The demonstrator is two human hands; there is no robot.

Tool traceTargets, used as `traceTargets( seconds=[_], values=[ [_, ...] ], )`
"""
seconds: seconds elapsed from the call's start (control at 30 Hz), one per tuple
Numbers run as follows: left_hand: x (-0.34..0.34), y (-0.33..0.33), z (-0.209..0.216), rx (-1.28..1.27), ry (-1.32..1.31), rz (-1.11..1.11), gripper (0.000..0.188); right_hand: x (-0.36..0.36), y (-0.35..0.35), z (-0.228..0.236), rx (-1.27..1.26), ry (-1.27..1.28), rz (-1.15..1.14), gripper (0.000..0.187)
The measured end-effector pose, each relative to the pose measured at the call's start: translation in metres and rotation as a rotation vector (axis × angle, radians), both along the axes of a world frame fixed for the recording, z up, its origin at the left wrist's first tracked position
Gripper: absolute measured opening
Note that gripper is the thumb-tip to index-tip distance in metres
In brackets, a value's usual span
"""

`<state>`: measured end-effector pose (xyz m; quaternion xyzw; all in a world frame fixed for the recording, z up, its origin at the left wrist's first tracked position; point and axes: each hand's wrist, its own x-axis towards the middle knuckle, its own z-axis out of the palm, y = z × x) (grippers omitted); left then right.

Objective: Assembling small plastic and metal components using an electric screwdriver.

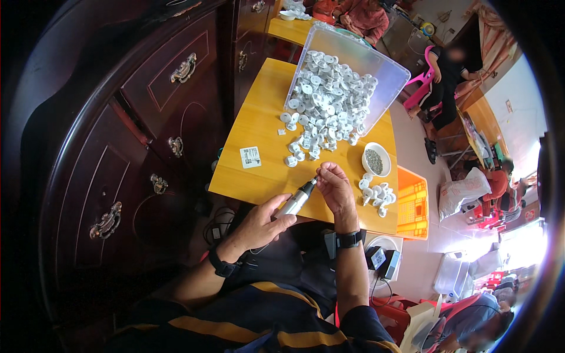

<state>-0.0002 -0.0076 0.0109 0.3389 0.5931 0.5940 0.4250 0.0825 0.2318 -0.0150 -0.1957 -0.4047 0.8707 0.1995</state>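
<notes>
My left hand (259, 223) grips a slim silver electric screwdriver (297, 199), its tip pointing up toward my right hand. My right hand (335, 185) pinches a small white part at the tool's tip, over the near edge of a yellow wooden table (259, 123). The part itself is mostly hidden by my fingers. A clear plastic bin (376, 62) lies tipped on the table, spilling a heap of small white plastic parts (326, 100). A small white bowl of tiny dark screws (375, 159) sits just right of my right hand.
A small pile of white parts (375, 197) lies at the table's right edge. A white sticker (251, 156) is on the tabletop. A dark wooden cabinet (147, 129) stands at left, an orange crate (413, 206) at right. Other people sit in the background.
</notes>
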Motion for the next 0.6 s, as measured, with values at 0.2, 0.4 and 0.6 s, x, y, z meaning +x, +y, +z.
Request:
traceTargets(
  seconds=[0.2, 0.4, 0.6],
  values=[
    [-0.0002, 0.0007, -0.0011, -0.003, 0.001, -0.003, 0.065, 0.0003, 0.0021, -0.0006, -0.016, 0.047, 0.0, 0.01],
    [-0.0009, -0.0002, -0.0013, -0.015, 0.01, -0.002, 0.063, 0.0005, 0.0025, -0.0007, 0.035, -0.012, 0.01, 0.009],
    [0.0001, -0.0004, 0.0042, 0.017, 0.141, 0.026, 0.061, 0.0032, 0.0041, -0.0015, 0.011, -0.03, 0.037, 0.007]
  ],
)
